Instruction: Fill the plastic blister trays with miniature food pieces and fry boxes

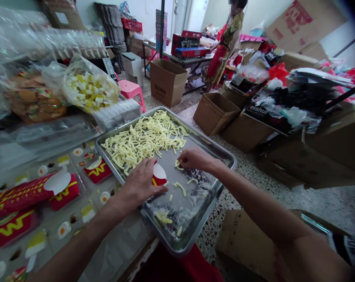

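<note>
My left hand [137, 182] grips a small red-and-white fries carton [159, 174] over a metal tray [230, 158]. Pale yellow, fry-shaped pieces [145, 139] lie heaped at the tray's far end, with a few strays and white powder nearer me. Right of the carton, the fingers of my right hand [193, 159] are pinched together on some fry-shaped pieces [178, 164] low over the tray. To the left lies a nested stack of red cartons [21, 192]. A carton [98, 170] with a yellow W sits close to the tray's left edge.
Clear plastic blister packs [92, 215] with small food-shaped pieces cover the left table. Behind them stands a bag of yellow-and-white pieces [92, 90]. Cardboard boxes [168, 80] and a pink stool [132, 91] are on the floor. Another person [227, 43] stands at a far table.
</note>
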Action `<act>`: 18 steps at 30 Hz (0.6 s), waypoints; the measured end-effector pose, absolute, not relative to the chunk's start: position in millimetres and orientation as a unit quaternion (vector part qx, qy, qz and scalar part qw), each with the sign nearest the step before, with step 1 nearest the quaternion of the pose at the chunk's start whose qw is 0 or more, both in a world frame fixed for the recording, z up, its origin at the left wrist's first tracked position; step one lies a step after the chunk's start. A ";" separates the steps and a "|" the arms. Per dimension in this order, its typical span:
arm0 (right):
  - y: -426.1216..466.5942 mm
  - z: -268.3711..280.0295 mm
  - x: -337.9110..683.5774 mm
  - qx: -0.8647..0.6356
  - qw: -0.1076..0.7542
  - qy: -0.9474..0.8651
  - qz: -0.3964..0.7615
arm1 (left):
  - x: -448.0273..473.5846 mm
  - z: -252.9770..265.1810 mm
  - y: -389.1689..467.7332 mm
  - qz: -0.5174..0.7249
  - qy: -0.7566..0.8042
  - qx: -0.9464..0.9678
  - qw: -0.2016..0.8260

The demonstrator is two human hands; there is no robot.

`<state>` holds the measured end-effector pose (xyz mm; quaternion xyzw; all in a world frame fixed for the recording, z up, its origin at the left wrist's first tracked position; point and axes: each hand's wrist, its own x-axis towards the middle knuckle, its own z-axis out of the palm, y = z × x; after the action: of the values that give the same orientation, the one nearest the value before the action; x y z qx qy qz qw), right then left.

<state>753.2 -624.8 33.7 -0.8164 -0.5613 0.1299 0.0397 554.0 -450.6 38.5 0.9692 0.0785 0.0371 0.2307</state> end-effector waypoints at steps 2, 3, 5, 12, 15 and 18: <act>-619.8 35.5 743.3 -0.838 0.014 -0.530 0.126 | 562.3 38.8 -455.6 0.017 0.071 0.980 0.186; -616.7 36.9 737.8 -0.850 -0.004 -0.513 0.119 | 566.3 40.0 -457.3 0.008 0.070 0.984 0.162; -610.6 40.2 726.3 -0.871 -0.034 -0.480 0.100 | 574.5 43.8 -459.1 -0.011 0.073 0.991 0.115; -597.2 46.5 682.9 -0.877 0.076 -0.472 0.038 | 597.5 34.8 -448.6 -0.033 0.008 0.991 0.133; -593.7 48.8 662.1 -0.881 0.115 -0.453 0.069 | 595.3 20.7 -443.1 0.004 -0.045 0.967 0.249; -595.3 52.8 644.8 -0.866 0.146 -0.462 0.127 | 586.0 12.1 -443.4 0.061 -0.062 0.932 0.351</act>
<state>644.8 -595.3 52.8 -0.8658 -0.4616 0.1272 0.1456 586.0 -443.4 12.1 0.9322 -0.0618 0.0613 0.3514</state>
